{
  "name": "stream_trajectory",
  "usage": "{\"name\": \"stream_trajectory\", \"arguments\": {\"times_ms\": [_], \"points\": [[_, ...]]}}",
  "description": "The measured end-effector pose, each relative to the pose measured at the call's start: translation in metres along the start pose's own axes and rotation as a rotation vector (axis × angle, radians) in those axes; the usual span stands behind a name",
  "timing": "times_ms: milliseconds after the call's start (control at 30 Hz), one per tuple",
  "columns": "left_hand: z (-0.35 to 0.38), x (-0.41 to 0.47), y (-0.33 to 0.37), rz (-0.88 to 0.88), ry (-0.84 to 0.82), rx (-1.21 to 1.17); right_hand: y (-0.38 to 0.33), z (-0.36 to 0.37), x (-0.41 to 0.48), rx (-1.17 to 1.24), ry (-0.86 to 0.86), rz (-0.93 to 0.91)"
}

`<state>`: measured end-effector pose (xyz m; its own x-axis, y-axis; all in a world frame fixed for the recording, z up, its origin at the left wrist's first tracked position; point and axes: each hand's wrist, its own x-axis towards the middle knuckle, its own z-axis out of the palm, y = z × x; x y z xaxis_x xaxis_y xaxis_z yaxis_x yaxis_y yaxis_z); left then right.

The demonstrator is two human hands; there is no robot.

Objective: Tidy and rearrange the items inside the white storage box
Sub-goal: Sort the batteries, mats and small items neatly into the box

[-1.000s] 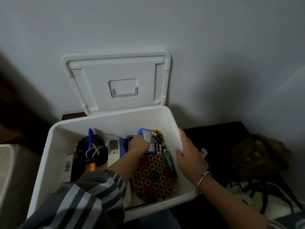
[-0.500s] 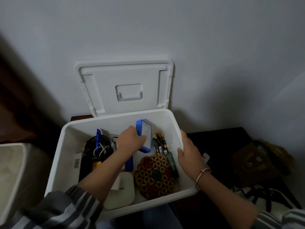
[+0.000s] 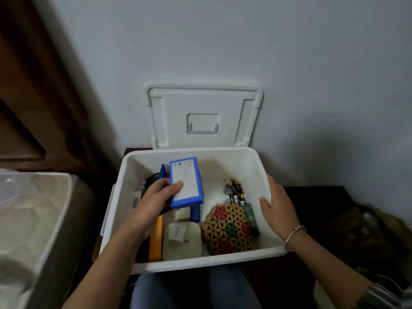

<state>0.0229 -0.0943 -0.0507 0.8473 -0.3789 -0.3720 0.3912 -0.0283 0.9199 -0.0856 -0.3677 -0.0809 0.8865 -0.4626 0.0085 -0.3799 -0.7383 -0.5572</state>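
The white storage box [image 3: 245, 170] fills the lower middle of the frame, and its lid [image 3: 200, 103] stands open against the wall behind it. The only bare floor inside is a patch at the back, right of centre, between the far wall and the batteries; the left and front parts are crowded.

Your right hand [image 3: 276, 204] clasps the box's right rim, thumb inside the wall and fingers outside. Your left hand [image 3: 153, 199] is inside the left half of the box and pinches the blue case [image 3: 186, 182], thumb pressed on its white label and fingers underneath. The case is held above the other contents, label face up towards you. Its long axis runs from the front of the box to the back wall, leaning slightly left at the top, and its far short edge is near that wall but apart from it.

At the front right lies a round woven mat [image 3: 227, 228], with a green tube [image 3: 252, 219] along its right edge. Just left of the mat sits a white square adapter [image 3: 181, 240], and an orange bar [image 3: 156, 237] lies lengthwise beside it. The batteries [image 3: 236, 192] are bunched behind the mat. A blue pen [image 3: 162, 171] stands up behind your left fingers.
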Motion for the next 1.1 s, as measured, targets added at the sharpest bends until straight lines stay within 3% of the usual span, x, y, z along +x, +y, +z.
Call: {"name": "stream_trajectory", "arguments": {"times_ms": [167,233,300,400,600,867,1100], "points": [[-0.024,-0.001,-0.019,0.01,-0.037,-0.156,-0.01,0.002,-0.009,-0.284,0.22,-0.296],[-0.03,0.002,-0.02,0.034,-0.028,-0.2,-0.019,0.012,-0.005,-0.314,0.198,-0.396],[-0.033,0.005,-0.018,0.068,-0.028,-0.215,-0.032,0.032,0.006,-0.228,0.044,-0.339],[-0.033,0.008,-0.019,0.085,-0.002,-0.214,-0.039,0.07,0.038,-0.13,-0.241,-0.102],[-0.033,0.007,-0.025,0.09,0.023,-0.228,-0.022,0.117,0.083,-0.256,-0.278,0.324],[-0.031,0.006,-0.025,0.1,0.043,-0.262,-0.017,0.139,0.098,-0.316,-0.32,0.335],[-0.031,0.007,-0.026,0.109,0.066,-0.268,-0.012,0.132,0.1,-0.323,-0.333,0.155]]}}
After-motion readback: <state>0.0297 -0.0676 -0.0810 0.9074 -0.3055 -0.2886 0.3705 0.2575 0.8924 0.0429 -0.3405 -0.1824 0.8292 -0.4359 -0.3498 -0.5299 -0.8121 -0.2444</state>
